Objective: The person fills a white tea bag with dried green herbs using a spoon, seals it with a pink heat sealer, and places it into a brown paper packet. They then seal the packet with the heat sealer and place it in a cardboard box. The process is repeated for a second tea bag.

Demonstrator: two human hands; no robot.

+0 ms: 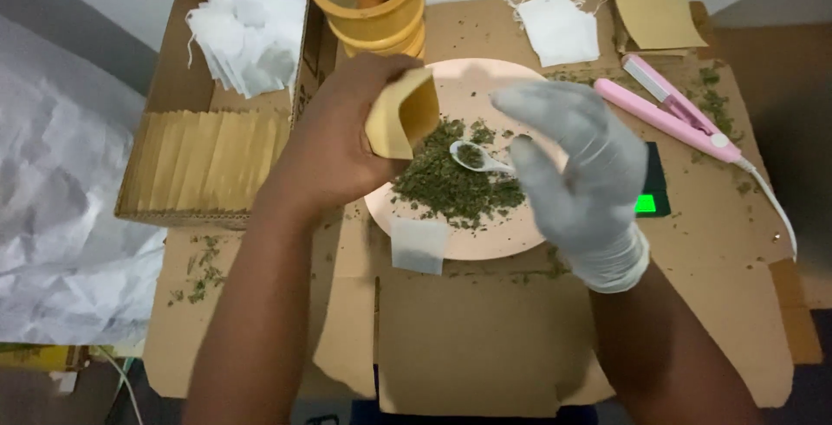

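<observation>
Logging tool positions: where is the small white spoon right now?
In the head view, the small white spoon is mid-frame over the pink plate of dried green herbs, held by the gloved right hand.

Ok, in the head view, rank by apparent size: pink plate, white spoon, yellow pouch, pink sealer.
1. Pink plate
2. Pink sealer
3. Yellow pouch, raised nearer the camera, so unsure against the sealer
4. White spoon

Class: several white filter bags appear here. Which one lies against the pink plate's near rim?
The single white bag overlapping the plate edge; the others sit piled in the box or beyond the plate.
</observation>
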